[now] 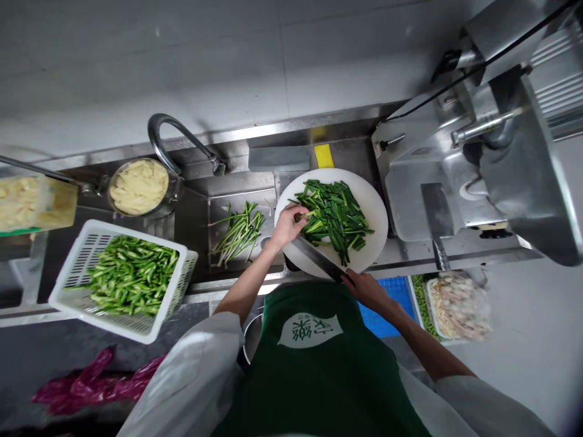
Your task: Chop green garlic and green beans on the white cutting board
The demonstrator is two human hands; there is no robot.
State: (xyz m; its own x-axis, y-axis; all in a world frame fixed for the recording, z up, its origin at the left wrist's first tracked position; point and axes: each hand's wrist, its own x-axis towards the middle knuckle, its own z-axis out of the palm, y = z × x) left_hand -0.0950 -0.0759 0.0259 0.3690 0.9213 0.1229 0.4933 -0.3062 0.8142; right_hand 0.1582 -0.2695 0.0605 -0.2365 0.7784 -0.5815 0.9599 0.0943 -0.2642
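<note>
A round white cutting board [371,203] lies on the steel counter with a pile of cut green stalks [334,215] on it. My left hand [288,223] rests at the pile's left edge, fingers curled over a few stalks. My right hand [367,288] grips the handle of a wide-bladed knife [316,258], whose blade lies flat along the board's near rim, pointing toward my left hand. More uncut green stalks [239,230] lie in the sink just left of the board.
A white plastic basket [68,276] of cut green pieces sits at the left. A steel pot [139,188] of pale strips stands by the tap [182,139]. A metal slicing machine [478,164] fills the right. A tray of pale food [460,306] sits lower right.
</note>
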